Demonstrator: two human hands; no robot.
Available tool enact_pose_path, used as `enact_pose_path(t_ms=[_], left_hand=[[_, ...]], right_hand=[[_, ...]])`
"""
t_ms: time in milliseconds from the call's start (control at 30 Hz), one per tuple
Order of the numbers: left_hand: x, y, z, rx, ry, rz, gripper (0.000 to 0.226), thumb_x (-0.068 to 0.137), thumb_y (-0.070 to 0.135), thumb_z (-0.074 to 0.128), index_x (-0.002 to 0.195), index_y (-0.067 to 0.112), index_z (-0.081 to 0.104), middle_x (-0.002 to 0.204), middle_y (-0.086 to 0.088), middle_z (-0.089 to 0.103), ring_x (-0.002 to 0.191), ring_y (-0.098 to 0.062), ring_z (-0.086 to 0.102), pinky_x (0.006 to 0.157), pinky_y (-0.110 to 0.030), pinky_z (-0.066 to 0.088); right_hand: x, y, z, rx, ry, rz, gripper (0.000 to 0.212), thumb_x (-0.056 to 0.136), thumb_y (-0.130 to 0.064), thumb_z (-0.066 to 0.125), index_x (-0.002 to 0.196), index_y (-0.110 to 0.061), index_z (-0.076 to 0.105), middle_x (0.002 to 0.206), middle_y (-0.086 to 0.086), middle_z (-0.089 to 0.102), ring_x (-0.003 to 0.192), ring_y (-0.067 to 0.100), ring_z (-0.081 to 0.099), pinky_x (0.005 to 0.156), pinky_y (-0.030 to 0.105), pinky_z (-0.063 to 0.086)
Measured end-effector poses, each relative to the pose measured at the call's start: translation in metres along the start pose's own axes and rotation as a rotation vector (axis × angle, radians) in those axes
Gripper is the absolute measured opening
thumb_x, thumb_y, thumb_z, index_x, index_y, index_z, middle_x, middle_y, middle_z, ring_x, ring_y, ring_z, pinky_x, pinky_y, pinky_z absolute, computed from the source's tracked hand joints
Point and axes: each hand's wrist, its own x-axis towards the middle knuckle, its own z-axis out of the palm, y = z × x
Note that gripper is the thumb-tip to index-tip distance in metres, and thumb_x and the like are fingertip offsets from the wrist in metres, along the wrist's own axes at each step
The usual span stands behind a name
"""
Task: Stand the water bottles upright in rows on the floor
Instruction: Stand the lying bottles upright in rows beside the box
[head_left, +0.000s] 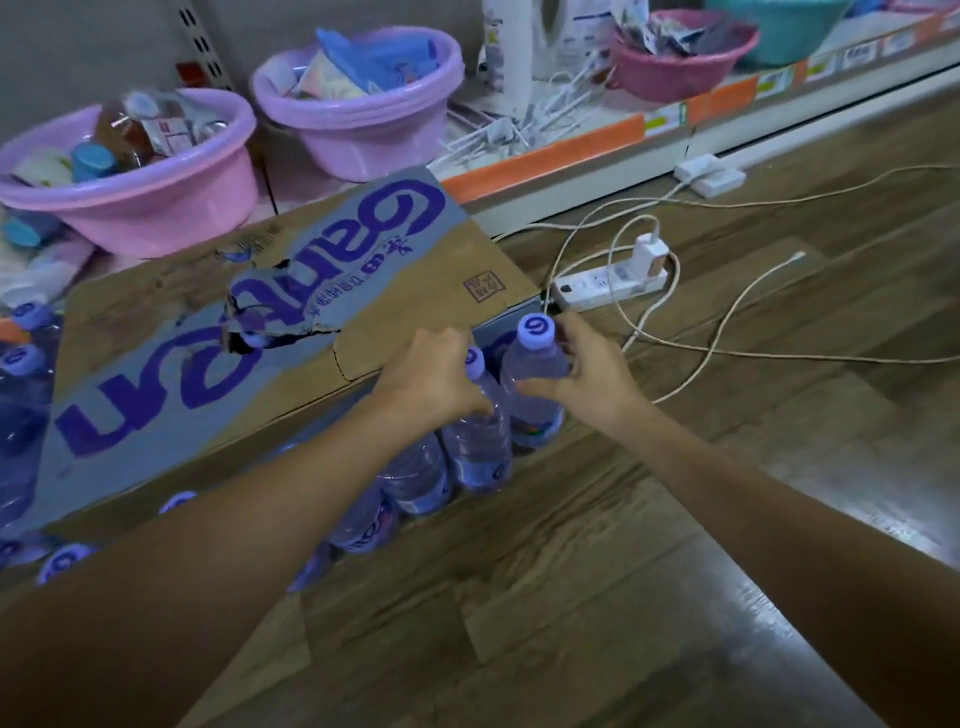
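A row of clear water bottles with purple caps stands upright on the wood floor along the front side of a cardboard box (260, 332). My right hand (587, 379) grips the end bottle (535, 395) of the row near its neck. My left hand (431, 379) is closed around the neighbouring bottle (480, 447) just below its cap. Further bottles (415, 478) continue the row toward me, partly hidden under my left forearm. More capped bottles (23, 358) show left of the box.
A white power strip (608, 283) with a charger and loose cables (727, 322) lies on the floor right of the box. Pink and purple basins (156, 208) full of goods stand behind it. A shelf base (597, 171) runs along the back.
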Motion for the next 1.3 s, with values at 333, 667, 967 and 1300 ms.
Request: enact_pose_path(t_ms=[333, 667, 967, 1300], left_hand=[[-0.016, 0.004, 0.002, 0.181, 0.054, 0.056, 0.032, 0.076, 0.013, 0.067, 0.101, 0.006, 0.047, 0.109, -0.016, 0.057, 0.099, -0.036, 0.056, 0.067, -0.036, 0.037], [-0.072, -0.074, -0.099, -0.179, 0.246, 0.203, 0.043, 0.079, 0.037, 0.067, 0.113, 0.012, 0.058, 0.114, -0.004, 0.063, 0.098, -0.012, 0.056, 0.085, -0.022, 0.042], [-0.179, -0.287, -0.172, -0.549, 0.797, -0.341, 0.022, 0.080, 0.018, 0.065, 0.100, 0.010, 0.061, 0.070, 0.009, 0.053, 0.051, 0.013, 0.052, 0.059, -0.004, 0.040], [-0.232, -0.416, -0.095, -0.846, 0.776, -0.730, 0.036, 0.082, 0.020, 0.064, 0.114, 0.006, 0.057, 0.108, -0.014, 0.063, 0.104, -0.026, 0.059, 0.096, -0.041, 0.046]], right_hand=[[-0.001, 0.004, 0.009, -0.122, -0.102, -0.044, 0.063, 0.074, -0.014, 0.075, 0.127, -0.007, 0.044, 0.127, 0.012, 0.053, 0.118, 0.024, 0.050, 0.088, 0.021, 0.036], [-0.015, -0.060, 0.012, -0.064, 0.205, -0.149, 0.049, 0.082, -0.020, 0.067, 0.126, -0.016, 0.045, 0.115, -0.007, 0.048, 0.119, 0.020, 0.045, 0.096, 0.031, 0.037], [-0.025, -0.225, 0.132, -0.192, -0.151, -0.506, 0.017, 0.085, -0.015, 0.060, 0.100, -0.011, 0.065, 0.099, 0.000, 0.060, 0.099, 0.018, 0.046, 0.079, 0.021, 0.029], [-0.033, -0.298, 0.330, -0.166, -0.527, -0.260, 0.042, 0.084, -0.018, 0.062, 0.121, -0.005, 0.048, 0.115, 0.007, 0.052, 0.109, 0.023, 0.052, 0.082, 0.028, 0.039]])
